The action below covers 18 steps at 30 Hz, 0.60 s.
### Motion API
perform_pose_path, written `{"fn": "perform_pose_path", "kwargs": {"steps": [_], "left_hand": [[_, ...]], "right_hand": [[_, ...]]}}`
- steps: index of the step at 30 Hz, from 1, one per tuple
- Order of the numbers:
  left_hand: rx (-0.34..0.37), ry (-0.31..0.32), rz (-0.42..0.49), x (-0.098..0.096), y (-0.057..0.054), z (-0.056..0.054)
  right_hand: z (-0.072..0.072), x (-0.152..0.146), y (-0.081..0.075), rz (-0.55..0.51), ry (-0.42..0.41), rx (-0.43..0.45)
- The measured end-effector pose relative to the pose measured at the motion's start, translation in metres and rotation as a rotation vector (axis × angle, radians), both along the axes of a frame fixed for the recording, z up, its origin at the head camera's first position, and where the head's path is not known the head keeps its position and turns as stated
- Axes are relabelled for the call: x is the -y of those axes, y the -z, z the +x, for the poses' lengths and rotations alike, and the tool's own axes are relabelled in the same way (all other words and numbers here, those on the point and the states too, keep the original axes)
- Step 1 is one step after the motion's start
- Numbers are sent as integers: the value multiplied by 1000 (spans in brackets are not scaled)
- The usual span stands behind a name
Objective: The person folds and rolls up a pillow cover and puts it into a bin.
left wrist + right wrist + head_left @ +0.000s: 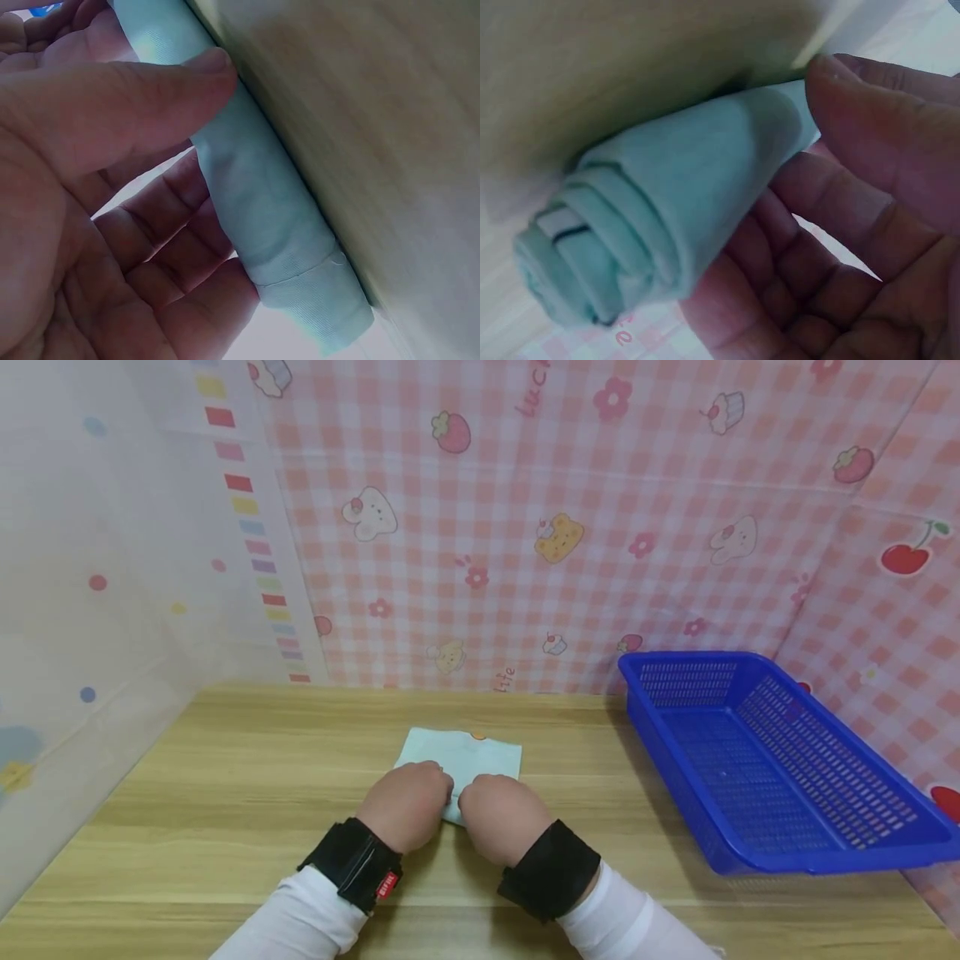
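A mint-green cloth [467,753] lies on the table in front of me, its far part flat, with a bit of an orange print at the far edge. The near part is rolled up. My left hand [408,806] holds the roll's left side; in the left wrist view the thumb lies over the rolled cloth [262,202], with a stitched seam near its end. On the other side my right hand [506,817] grips the roll between thumb and fingers. Layered folds show at the end of the roll [682,187] in the right wrist view. Both hands hide most of the roll from the head view.
A blue plastic basket [678,772] with mesh walls stands at the right of the wooden table [247,760]. Behind the table hangs a pink checked sheet [480,527], with a white dotted one [112,635] at the left. Black bands wrap both wrists.
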<state>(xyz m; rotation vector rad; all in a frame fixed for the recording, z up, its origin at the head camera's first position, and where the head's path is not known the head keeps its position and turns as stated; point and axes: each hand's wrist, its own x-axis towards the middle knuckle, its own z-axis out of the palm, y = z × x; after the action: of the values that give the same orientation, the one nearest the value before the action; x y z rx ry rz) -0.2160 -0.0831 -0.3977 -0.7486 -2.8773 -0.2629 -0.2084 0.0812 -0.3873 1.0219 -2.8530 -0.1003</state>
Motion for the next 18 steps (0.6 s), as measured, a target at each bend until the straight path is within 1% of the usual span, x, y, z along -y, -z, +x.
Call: {"fn": "perform_pose_path", "kwargs": {"steps": [3, 9, 14, 18], "left_hand": [[-6, -3, -1, -1, 1, -1], [-14, -8, -15, -4, 4, -3], [-10, -15, -17, -4, 5, -3], [-5, -18, -9, -4, 7, -3]], "right_hand": [[1, 1, 2, -10, 7, -4], [-2, 0, 4, -28, 5, -3], [-5, -1, 5, -12, -3, 4], [-6, 0, 6, -4, 9, 11]]}}
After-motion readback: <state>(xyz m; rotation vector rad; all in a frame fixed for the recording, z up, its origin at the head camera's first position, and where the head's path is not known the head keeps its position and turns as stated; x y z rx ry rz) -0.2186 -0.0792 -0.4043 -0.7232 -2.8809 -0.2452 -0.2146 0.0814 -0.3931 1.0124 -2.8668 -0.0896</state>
